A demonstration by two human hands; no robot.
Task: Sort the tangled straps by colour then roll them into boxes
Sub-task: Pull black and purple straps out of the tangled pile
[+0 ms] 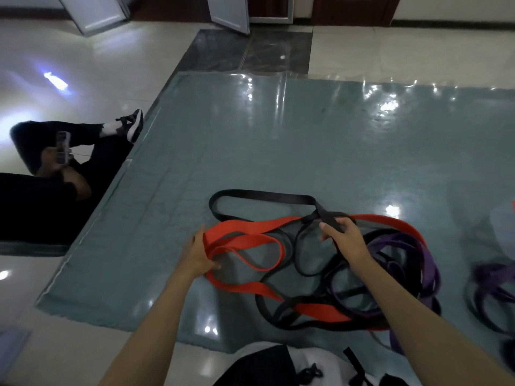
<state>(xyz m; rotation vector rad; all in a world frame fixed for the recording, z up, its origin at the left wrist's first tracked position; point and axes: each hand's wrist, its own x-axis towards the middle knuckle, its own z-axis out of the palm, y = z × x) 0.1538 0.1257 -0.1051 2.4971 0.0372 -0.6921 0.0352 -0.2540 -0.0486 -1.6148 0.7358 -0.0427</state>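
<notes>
A tangle of straps lies on a glossy grey-green mat (250, 140). Wide red straps (242, 232) loop across its left and middle. My left hand (198, 254) grips the bunched left end of the red straps. A black strap (262, 196) forms a long loop at the far side, and my right hand (344, 236) is closed on its right end, lifted slightly. More black loops (303, 257) and purple straps (401, 246) are wound together under and to the right of my right arm.
A separate purple and black bundle (490, 291) lies at the right edge, beside a pale translucent container (504, 229). Another person sits on the floor at the left, a leg and shoe (133, 125) touching the mat's edge. Open doors (228, 12) stand at the far side.
</notes>
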